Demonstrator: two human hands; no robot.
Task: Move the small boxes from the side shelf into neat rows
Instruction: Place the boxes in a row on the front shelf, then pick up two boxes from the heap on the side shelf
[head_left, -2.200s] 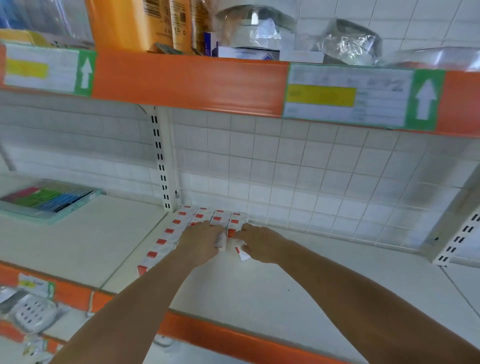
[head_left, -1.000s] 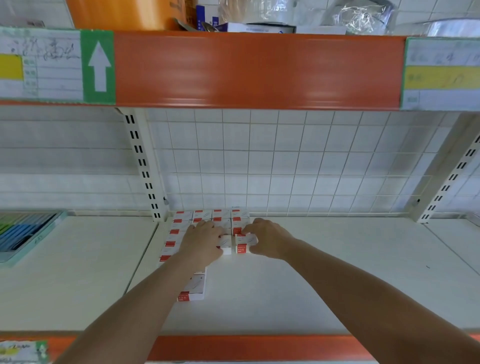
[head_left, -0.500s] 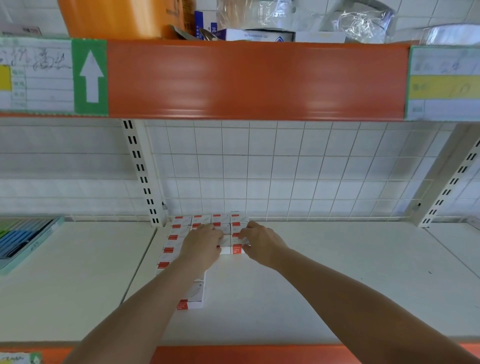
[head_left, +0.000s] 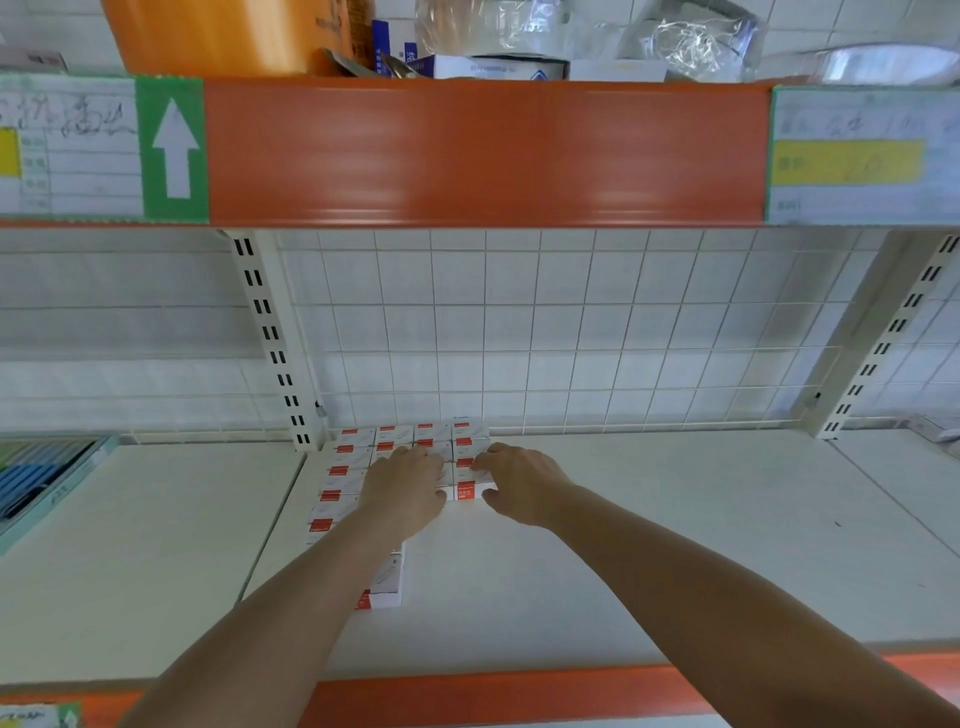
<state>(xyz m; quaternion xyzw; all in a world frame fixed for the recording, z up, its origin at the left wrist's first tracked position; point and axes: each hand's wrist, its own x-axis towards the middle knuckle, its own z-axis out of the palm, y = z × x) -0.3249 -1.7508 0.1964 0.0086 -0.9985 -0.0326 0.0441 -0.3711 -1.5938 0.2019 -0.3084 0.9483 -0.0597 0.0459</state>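
Small red-and-white boxes (head_left: 358, 467) sit in rows at the shelf's (head_left: 675, 519) back left corner. The left hand (head_left: 405, 488) rests flat on them; the right hand (head_left: 519, 486) pinches the front right box (head_left: 469, 490). Judged best: steady the block, slide this box flush.

I see both hands stretched out over the white shelf (head_left: 649, 519) toward its far left corner, where small white boxes with red marks (head_left: 363, 457) sit packed in rows against the wire grid back (head_left: 571, 338). My left hand (head_left: 405, 488) lies flat, palm down, on the boxes. My right hand (head_left: 519, 486) pinches the nearest box of the right row (head_left: 470, 488), fingers on top, thumb at its near edge. One loose box (head_left: 384, 587) lies nearer, partly under my left forearm. An orange beam (head_left: 483, 150) spans overhead.
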